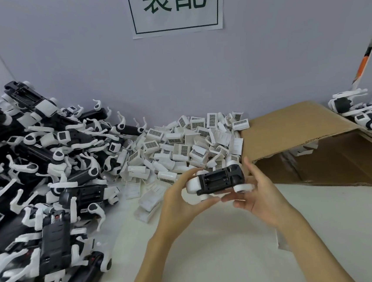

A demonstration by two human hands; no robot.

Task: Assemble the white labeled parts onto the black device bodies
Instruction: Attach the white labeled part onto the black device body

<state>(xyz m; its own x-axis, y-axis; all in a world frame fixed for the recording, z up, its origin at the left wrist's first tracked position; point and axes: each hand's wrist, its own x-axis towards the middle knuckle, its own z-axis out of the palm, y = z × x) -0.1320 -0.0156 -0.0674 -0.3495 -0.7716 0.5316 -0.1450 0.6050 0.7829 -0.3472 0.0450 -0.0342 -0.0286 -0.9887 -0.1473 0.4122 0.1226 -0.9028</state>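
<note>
Both hands meet above the middle of the white surface (236, 249), holding one black device body (219, 180) between them. The left hand (181, 200) closes its grip on the body's left end, thumb below and fingers curled over the top by a rounded white end piece. The right hand (260, 192) holds the right end, its fingers fairly straight behind and under the body and its thumb near the white wheel-like piece at that end. The body lies roughly level, its open underside with a recessed compartment turned toward the camera. Just beyond the hands, against the far wall, lies a heap of white labeled parts (192, 144), many showing printed barcode-like stickers; a few spill toward the near side. At the left a large pile of black device bodies (36, 178) with white limbs attached covers the surface from far to near. At the right an opened cardboard box (317, 146) lies on its side, touching the heap's right edge, with more white parts visible inside. Further right, at the frame's edge, a smaller cluster of black-and-white devices (364, 112) rests behind the box. On the wall above hangs a paper sign (176, 7) with two large green characters.
</note>
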